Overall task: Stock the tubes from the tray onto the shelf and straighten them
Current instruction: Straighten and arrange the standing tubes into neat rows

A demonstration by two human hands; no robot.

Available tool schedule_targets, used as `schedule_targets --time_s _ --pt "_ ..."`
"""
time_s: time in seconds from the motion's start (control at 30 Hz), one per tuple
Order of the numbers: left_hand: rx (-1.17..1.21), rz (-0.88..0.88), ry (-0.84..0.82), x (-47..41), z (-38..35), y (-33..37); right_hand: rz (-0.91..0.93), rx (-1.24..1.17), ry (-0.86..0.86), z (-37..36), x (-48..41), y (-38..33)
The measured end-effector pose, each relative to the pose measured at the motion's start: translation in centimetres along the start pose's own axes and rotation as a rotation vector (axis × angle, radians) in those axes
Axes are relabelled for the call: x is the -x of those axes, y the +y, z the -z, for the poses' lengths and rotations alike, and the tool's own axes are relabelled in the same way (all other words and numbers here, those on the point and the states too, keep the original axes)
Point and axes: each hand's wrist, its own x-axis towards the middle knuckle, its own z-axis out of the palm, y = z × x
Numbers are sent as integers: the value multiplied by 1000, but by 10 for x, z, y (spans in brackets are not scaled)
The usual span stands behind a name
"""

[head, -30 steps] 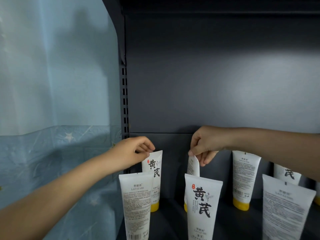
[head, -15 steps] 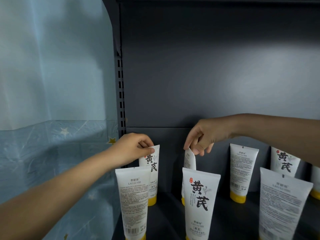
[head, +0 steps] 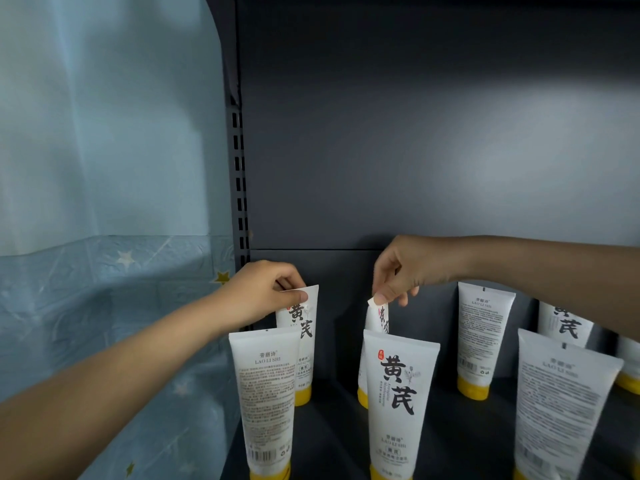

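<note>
White front-row tube point(head: 265, 393) partly hides the back-left tube point(head: 305, 329) the left hand point(head: 259, 296) pinches; centre front tube point(head: 398, 396) screens the edge-on tube point(head: 379, 318) the right hand point(head: 405, 268) pinches.

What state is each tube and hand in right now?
left hand: pinches top of rear-left tube.
right hand: pinches top of rear-middle tube.
rear-left tube: upright, logo forward.
rear-middle tube: upright, turned nearly edge-on.
front-left tube: upright, back label forward.
front-middle tube: upright, logo forward.
rear-right tube: upright, back label forward.
front-right tube: upright, back label forward.
</note>
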Motion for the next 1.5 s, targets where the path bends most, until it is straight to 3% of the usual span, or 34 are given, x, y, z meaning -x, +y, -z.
schedule_targets --time_s 0.2,0.37,0.67,1.03,1.3,1.5 --pt "-46 3 -29 -1 8 0 -18 217 139 -6 -5 -4" --pt "-127 -9 -71 3 12 -2 31 320 114 -8 -1 -3" --pt "-419 -102 -6 -1 14 -7 21 351 235 -16 -11 -9" --pt "-480 -154 -1 -1 12 -13 45 492 226 -17 -16 -5" --pt "-635 -178 -3 2 14 -8 89 845 263 -21 -16 -9" --pt "-733 -199 -18 3 19 2 73 982 165 -15 -14 -20"
